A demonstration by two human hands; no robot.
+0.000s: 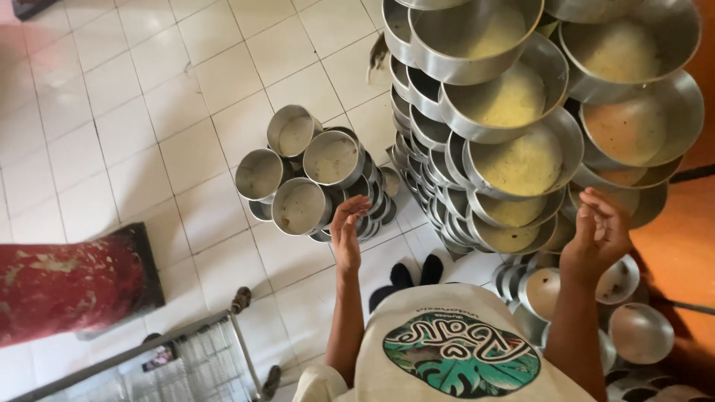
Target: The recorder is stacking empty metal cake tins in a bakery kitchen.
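Right below the camera, both hands raised with nothing in them: left hand (347,227) loosely spread, fingers just beside the short stack of metal pans (313,175) on the tiled floor (134,112). Right hand (599,231) half-curled, close to the tall pan stack (514,126), contact unclear. Pans sit staggered, so each rests on rims below, filling visible.

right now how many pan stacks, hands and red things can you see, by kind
Short stack of round metal pans by the left hand: 1
Tall stack of metal pans by the right hand: 1
Bare hands: 2
Red pillar base: 1
Total: 5
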